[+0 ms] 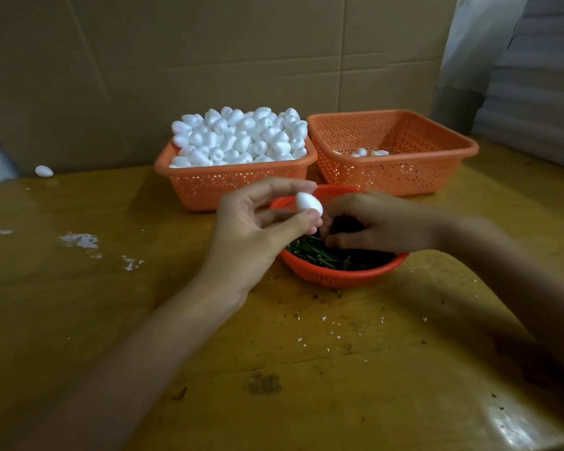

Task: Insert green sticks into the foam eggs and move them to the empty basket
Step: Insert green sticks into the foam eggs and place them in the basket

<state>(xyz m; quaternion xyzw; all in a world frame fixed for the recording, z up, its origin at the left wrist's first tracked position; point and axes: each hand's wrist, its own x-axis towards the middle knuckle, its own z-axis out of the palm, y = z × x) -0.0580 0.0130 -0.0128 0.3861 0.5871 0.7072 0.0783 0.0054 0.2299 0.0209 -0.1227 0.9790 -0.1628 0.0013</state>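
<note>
White foam egg [308, 201] in left hand [253, 227]

The table [306, 369] looks like varnished wood, yellow-brown and half glossy, with a bright shine at its near right corner. Its surface is scratched, stained and sprinkled with white foam crumbs [79, 240] toward the left edge. The left square basket [238, 187] and right square basket [404, 177] at the back edge, and the round basket [339, 276] before them, are of smooth, slightly shiny orange plastic with perforated walls; the foam eggs [238, 135] and the single foam egg [308, 201] look matt white and finely grained, the green sticks [326, 255] dull, the cardboard [209, 53] behind matt brown and creased.
</note>
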